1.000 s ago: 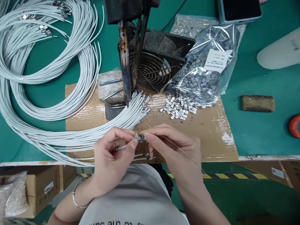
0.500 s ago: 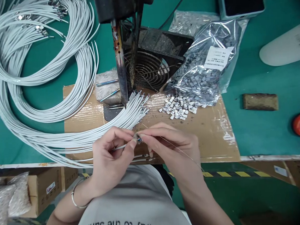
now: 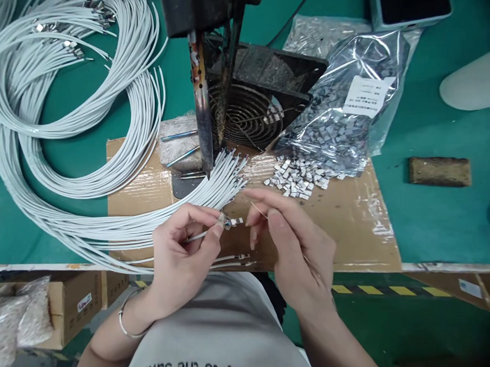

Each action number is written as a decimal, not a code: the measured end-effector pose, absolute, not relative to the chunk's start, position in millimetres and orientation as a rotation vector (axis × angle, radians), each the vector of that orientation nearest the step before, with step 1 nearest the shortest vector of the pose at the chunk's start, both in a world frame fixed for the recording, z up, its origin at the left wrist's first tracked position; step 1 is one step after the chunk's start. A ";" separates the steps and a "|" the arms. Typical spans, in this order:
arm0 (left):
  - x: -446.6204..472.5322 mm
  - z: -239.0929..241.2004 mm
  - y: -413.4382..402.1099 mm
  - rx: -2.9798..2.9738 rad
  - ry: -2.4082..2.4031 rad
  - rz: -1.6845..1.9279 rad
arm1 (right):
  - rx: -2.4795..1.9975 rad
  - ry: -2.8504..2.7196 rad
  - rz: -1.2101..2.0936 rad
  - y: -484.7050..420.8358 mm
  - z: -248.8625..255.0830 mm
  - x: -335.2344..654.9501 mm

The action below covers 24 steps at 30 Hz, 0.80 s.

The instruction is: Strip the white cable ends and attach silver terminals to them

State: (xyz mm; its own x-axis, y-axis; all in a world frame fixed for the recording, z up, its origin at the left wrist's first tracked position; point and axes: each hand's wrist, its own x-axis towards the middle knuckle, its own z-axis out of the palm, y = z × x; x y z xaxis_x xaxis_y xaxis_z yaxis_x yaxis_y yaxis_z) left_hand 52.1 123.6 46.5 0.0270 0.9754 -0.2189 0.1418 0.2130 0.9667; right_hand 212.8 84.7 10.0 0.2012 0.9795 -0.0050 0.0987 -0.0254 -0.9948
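Pinched between the thumb and forefinger of my left hand is a white cable near its end. A small metal connector sticks out to the right of those fingertips. My right hand is a short way to the right of the connector, not touching it. Its fingers are curled round a thin solder wire, whose tip points up and left past the fingers. Two finished-looking cable ends with metal tips lie below my hands at the table's edge.
A soldering iron hangs over the cable bundle, before a black fan. Loose metal connectors spill from a plastic bag onto cardboard. Coiled white cables lie at left, a brown block at right.
My right hand has moved right, away from my left fingertips, with the solder wire in it. The metal connector is now exposed. The whole view has shifted slightly.
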 end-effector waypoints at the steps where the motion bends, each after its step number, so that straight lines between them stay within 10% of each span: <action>1: 52.2 46.1 123.8 1.165 1.380 0.953 | -1.396 -1.130 1.012 83.5 10.1 213.4; 24: 51.1 44.8 143.8 1.144 1.481 1.043 | -1.345 -1.062 1.033 108.6 22.9 203.3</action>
State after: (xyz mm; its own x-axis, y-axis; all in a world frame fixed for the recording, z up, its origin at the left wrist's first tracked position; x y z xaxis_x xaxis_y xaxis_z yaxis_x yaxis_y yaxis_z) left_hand 51.1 143.8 44.8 -0.1014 0.9783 -0.1809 0.1589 0.1955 0.9678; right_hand 203.3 108.6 22.9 0.2227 0.9748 -0.0096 0.0366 -0.0182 -0.9992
